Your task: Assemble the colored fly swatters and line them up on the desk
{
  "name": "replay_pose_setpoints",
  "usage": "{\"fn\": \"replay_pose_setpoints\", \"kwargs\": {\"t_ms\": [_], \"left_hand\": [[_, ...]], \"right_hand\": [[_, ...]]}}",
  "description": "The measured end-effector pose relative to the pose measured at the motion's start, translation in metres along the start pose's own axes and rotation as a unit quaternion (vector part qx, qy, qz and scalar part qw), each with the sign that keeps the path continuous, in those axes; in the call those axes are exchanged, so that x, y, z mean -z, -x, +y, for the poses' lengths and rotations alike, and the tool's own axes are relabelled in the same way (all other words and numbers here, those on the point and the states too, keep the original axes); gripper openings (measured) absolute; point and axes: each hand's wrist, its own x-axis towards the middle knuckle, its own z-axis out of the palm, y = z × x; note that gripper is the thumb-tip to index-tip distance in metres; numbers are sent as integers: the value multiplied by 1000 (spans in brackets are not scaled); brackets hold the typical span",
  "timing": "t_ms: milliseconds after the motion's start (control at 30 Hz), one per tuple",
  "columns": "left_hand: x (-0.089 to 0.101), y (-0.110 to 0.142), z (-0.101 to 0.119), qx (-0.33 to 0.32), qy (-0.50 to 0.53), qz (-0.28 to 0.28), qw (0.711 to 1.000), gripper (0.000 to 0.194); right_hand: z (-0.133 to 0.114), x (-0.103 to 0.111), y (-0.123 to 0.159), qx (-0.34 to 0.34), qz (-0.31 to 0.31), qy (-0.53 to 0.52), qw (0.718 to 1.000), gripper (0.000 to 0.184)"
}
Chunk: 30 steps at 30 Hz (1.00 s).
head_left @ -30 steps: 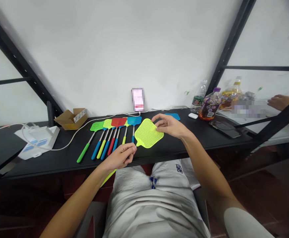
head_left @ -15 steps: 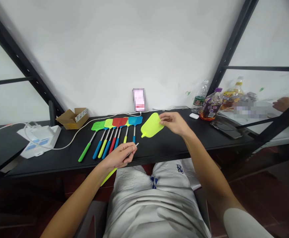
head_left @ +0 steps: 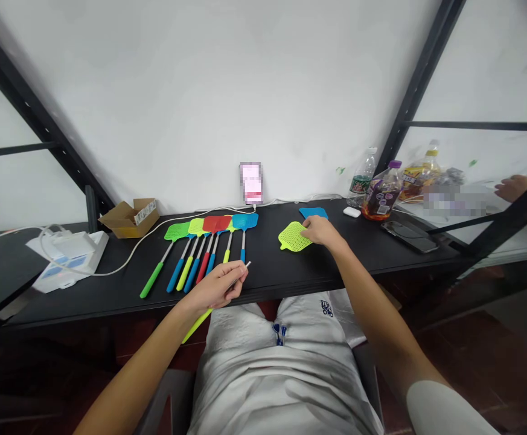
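My left hand (head_left: 220,285) is closed around the metal rod of a fly swatter handle (head_left: 197,326), whose yellow-green grip sticks out below the wrist. The rod's bare tip points up past my fingers. Over the right part of the black table, my right hand (head_left: 320,231) pinches the right edge of a yellow-green fly swatter head (head_left: 294,237), low at the tabletop. Whether this head touches the table I cannot tell. Just behind that hand lies a blue swatter head (head_left: 314,212), partly covered. Several whole fly swatters (head_left: 217,224) in green, yellow, red and blue lie in an overlapping row to the left.
A phone (head_left: 251,182) leans on the wall. An opened cardboard box (head_left: 131,219) and white power strip (head_left: 79,257) stand left. Bottles (head_left: 383,192), a white case (head_left: 352,212) and a dark phone (head_left: 408,235) are right. Beyond the rack is another person's hand (head_left: 514,187).
My right hand has moved slightly right and down with the yellow-green head, now flatter and lower. The blue head behind it has come into view. My left hand holds nearly still.
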Motion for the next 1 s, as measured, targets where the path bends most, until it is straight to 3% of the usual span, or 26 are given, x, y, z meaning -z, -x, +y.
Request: {"fn": "replay_pose_setpoints", "kwargs": {"t_ms": [300,400,467,533,633,767,1000], "left_hand": [[-4,1,2,-14,34,8,999,33],[-4,1,0,-29,58,23,998,31],[-6,2,-1,-37,64,30,997,30],[-10,6,-2,-34,59,20,997,31],[-17,14,-2,-23,44,-10,999,34],[-24,21,-3,-38,33,-17,999,36],[-29,26,2,-46,49,-19,998,33]], "right_hand": [[-11,-7,9,-32,-14,139,990,45],[-29,-6,20,21,11,142,990,43],[-46,-7,33,107,7,66,992,35],[-65,-9,49,201,-82,-76,973,31],[-91,-13,72,267,-279,-204,899,45],[-108,-11,90,329,-285,-227,871,49],[-106,-1,91,374,-309,-219,847,38]]}}
